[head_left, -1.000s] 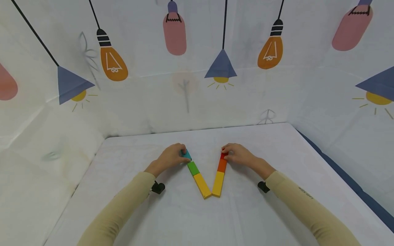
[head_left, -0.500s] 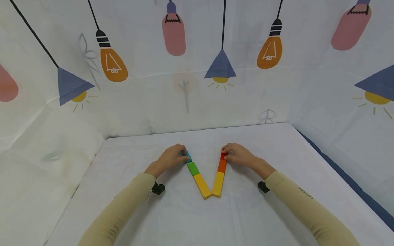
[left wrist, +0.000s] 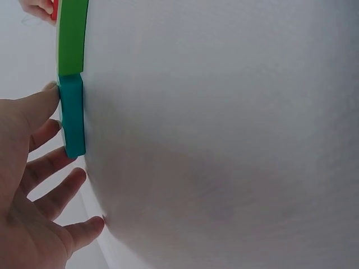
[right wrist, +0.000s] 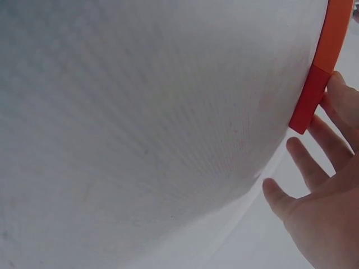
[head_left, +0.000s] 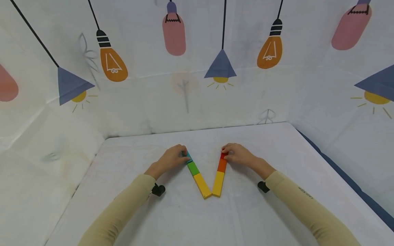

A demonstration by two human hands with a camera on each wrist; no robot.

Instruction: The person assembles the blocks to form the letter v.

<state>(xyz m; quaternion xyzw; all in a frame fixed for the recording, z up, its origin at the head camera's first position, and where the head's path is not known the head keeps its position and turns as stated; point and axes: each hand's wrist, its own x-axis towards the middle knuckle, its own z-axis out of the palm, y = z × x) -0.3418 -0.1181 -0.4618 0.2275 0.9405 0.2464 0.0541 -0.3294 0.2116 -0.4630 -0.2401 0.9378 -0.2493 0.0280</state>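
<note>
My left hand pinches a teal block between thumb and fingers, its other fingers spread beyond the block's far end. The teal block meets the end of a green block, which leads down to a yellow block. On the other side, my right hand holds a red block with thumb and fingertips. An orange block adjoins the red one, followed by a second yellow block. Both rows lie on the table, and their near ends come together in a V.
A white cloth covers the table. Behind it hangs a pale backdrop printed with lamps and bulbs. Dark wrist cameras sit under both sleeves, one by the left cuff. A dark blue strip runs along the right edge.
My left hand has shifted the teal block slightly right and toward me, turning it into line against the green block. The right hand and the other blocks have stayed put.
</note>
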